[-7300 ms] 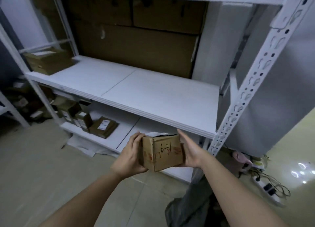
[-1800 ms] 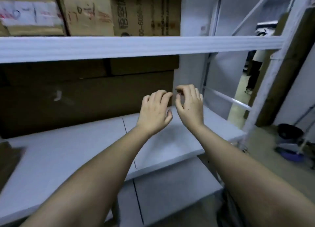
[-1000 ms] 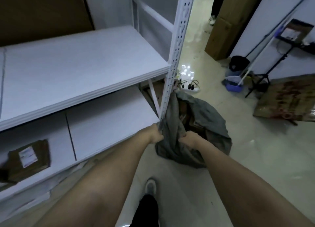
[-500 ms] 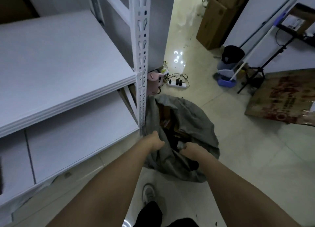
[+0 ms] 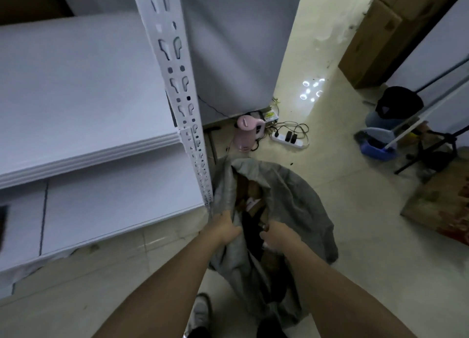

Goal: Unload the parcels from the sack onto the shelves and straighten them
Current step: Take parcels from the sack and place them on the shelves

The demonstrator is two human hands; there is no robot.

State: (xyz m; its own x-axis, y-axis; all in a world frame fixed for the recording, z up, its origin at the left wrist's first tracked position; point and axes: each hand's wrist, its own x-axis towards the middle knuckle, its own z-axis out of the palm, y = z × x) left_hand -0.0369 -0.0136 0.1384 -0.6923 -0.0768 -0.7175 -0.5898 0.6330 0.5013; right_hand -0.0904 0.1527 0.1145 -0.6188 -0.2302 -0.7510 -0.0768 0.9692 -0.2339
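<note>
A person is bending over a slumped grey woven-fabric sack [image 5: 299, 205] on the pale tiled floor [image 5: 355, 274], having turned away from the shelving seconds after both hands were reaching empty over the shelf at chest height. The left hand [image 5: 223, 227] is gripping the sack's near rim, fingers curled round the cloth, just beside the foot of the white perforated steel upright [image 5: 177, 84]. The right hand [image 5: 279, 236] is holding the opposite rim; whether its fingers are also closing on something inside cannot be told. Over the last second the mouth of the sack has been pulled wider, and brown cardboard parcels [image 5: 251, 188] are now showing in the dark opening. That suggests another parcel is about to be lifted out and that the unloading is far from over.

The white laminated shelves [image 5: 83, 84] are lying just to the left, the lower board level with the sack's mouth and the upper one overhanging it. The upright is touching the sack's left edge and could snag a box coming up on that side. Behind the sack, a pink plastic appliance [image 5: 245, 133] and a white power strip [image 5: 289, 138] with trailing black cables are sitting on the floor. Further right are a blue dustpan [image 5: 375, 145], a black tripod [image 5: 431, 147] and a tall brown carton [image 5: 375, 41], well apart from the work. The person's grey shoe [image 5: 200, 312] is planted beside the sack's base.
</note>
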